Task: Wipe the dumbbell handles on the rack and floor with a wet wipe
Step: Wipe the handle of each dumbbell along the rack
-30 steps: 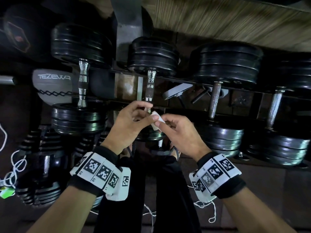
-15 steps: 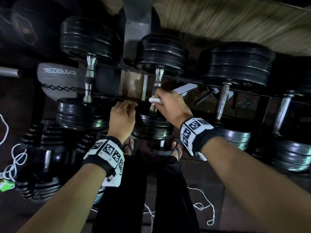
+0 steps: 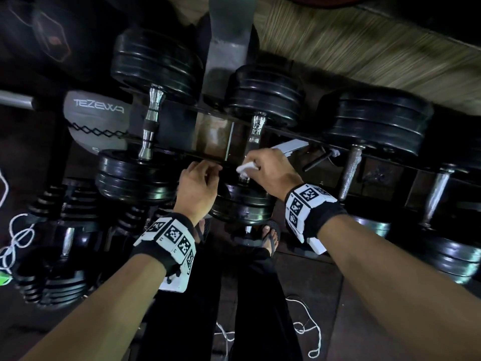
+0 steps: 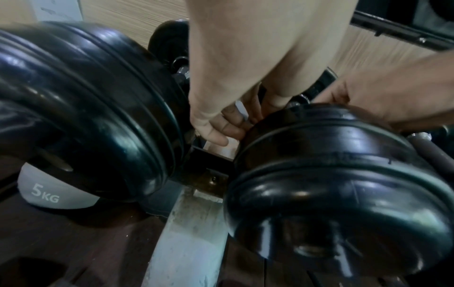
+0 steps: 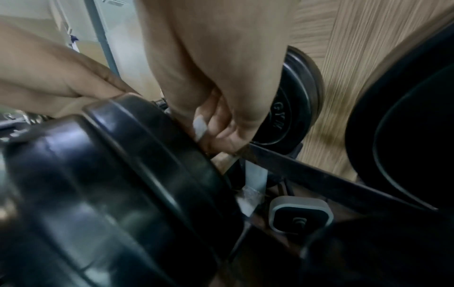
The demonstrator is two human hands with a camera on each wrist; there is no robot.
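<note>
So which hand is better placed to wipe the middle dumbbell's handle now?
The right hand: it already holds the wet wipe at the near end of that handle. The left hand holds no wipe and rests beside it.

Grey ball: you'll read "TEZEWA", "5 KG"; left, beneath the rack.
White cord: coiled, floor, your far left.
Sandals: on your feet.

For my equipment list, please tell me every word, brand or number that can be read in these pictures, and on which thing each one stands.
"TEZEWA": on the grey round medicine ball, head view.
"5 KG": on the same grey ball, left wrist view.
"GYM": raised letters on a black rubber weight plate; any letters before them are hidden by the right hand.
The black-and-white square codes on the wristbands hold no readable words.
</note>
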